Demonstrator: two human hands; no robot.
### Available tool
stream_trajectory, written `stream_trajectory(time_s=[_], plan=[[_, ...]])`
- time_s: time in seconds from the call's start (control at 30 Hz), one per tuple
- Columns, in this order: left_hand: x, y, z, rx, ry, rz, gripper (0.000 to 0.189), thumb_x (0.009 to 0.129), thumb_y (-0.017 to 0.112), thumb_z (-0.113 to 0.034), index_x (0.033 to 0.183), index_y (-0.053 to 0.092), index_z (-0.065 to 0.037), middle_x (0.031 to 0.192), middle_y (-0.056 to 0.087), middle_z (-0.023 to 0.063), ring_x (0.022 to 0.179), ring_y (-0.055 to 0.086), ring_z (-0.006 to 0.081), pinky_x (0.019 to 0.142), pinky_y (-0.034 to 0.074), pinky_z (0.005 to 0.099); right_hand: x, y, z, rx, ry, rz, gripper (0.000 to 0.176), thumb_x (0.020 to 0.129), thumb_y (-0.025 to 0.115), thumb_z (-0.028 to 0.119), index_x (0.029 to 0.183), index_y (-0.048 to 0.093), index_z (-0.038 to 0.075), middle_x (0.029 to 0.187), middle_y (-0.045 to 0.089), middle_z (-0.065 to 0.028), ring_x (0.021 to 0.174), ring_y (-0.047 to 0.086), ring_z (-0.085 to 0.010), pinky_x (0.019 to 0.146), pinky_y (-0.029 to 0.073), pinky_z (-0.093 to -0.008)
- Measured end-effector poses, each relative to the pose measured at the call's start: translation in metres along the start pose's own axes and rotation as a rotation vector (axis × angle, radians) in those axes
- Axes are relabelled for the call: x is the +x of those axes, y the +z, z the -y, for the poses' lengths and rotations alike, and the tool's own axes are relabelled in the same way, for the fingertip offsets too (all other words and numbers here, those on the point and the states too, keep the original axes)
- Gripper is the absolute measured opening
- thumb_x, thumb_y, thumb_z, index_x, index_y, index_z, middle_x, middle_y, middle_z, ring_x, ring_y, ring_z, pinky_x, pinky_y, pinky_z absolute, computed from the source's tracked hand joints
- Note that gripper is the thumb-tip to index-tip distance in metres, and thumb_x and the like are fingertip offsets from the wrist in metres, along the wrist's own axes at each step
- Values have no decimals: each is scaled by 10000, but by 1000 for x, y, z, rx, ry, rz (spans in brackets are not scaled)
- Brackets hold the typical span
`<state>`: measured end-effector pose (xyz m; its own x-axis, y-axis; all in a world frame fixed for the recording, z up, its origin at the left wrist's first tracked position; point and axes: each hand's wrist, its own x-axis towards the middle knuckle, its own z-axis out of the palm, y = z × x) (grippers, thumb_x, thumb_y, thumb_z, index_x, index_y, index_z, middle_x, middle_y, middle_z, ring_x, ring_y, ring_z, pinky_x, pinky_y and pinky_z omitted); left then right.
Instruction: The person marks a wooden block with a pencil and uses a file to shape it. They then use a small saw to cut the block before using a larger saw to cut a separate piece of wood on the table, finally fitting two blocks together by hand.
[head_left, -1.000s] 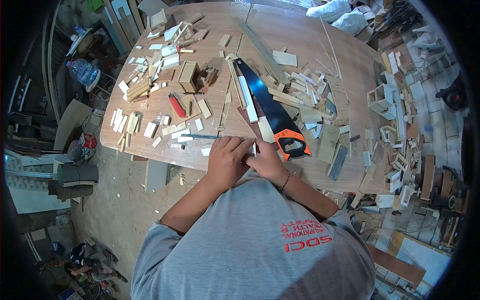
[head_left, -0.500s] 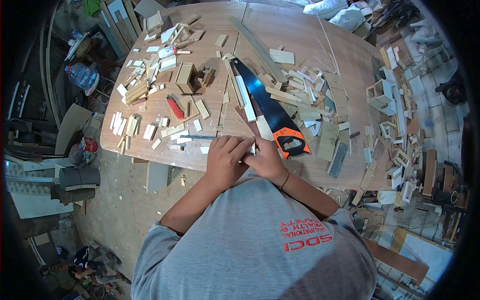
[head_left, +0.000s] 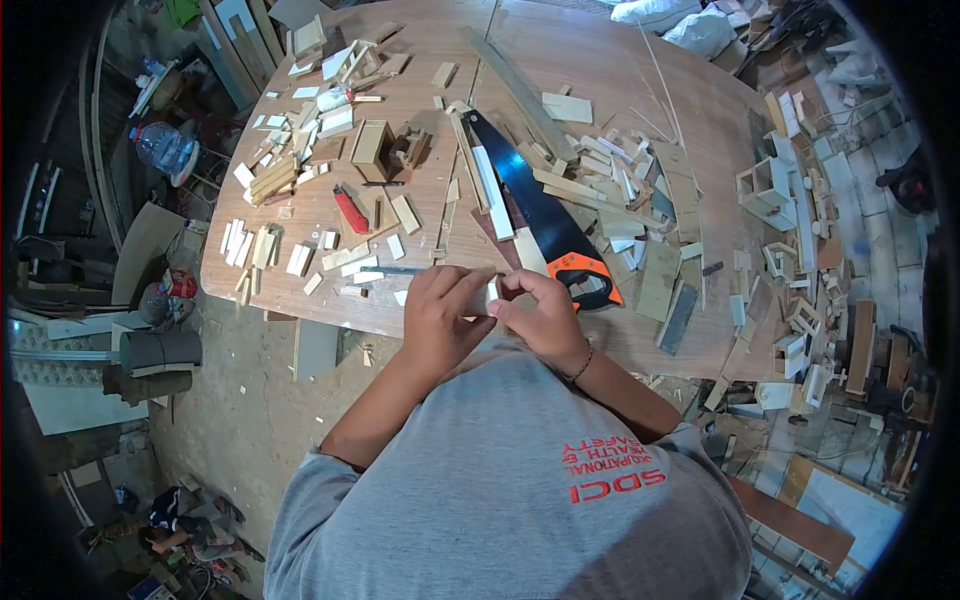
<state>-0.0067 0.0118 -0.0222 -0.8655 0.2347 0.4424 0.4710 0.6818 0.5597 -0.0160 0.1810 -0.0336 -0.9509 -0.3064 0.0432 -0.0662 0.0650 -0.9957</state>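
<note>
- The left hand (head_left: 440,315) lay over the near edge of the desk (head_left: 590,50), a little left of its middle. Its grip was closed, thumb and fingertips pinching the left side of a small pale wood piece (head_left: 492,291).
- The small pale wood piece sat between the two hands, just above the near edge, so it lay to the right of the left grip and to the left of the right one. Both hands were equally close to it. Its long axis seemed to run from the near edge toward the far edge, pointing away from the person. Fingers hid most of it, so this is uncertain.
- The right hand (head_left: 545,318) met it from the other side, its grip also closed on the piece with the fingers curled inward.
- Just beside the right hand lay a handsaw (head_left: 585,280), orange handle toward the near edge and dark blade slanting off toward the far left corner.
</note>
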Motion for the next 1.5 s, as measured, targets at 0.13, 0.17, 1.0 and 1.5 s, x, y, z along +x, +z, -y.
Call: stream_trajectory(time_s=[0.13,0.17,1.0,1.5], plan=[[1,-3,3,-78,-55,0,597,496,782,-73,1076,644,-90,889,600,73,828,572,265,738,452,362,0,-6,-5,197,29,36,156,857,629,89,930,605,-46,833,628,-31,769,559,-87,724,459,-252],[1,-4,2,-155,-70,22,600,495,779,-67,1079,647,-84,892,598,78,824,575,271,725,463,362,0,-9,-7,270,95,72,150,869,620,87,941,613,-44,845,631,-31,779,562,-84,726,458,-246],[-6,-12,24,-1152,-357,-44,745,537,908,-260,1167,565,-59,1120,601,92,1103,593,272,939,478,395,3,-25,29,-435,-452,-118,635,628,826,268,1160,583,22,1130,601,-124,1104,511,-284,967,373,-395],[-16,-11,8,-1454,-618,-94,713,625,877,-335,1169,514,-52,1043,611,46,960,604,163,826,495,298,-6,-13,35,-764,-571,-131,360,657,775,193,997,677,127,980,652,8,993,576,-196,1068,266,-464]])
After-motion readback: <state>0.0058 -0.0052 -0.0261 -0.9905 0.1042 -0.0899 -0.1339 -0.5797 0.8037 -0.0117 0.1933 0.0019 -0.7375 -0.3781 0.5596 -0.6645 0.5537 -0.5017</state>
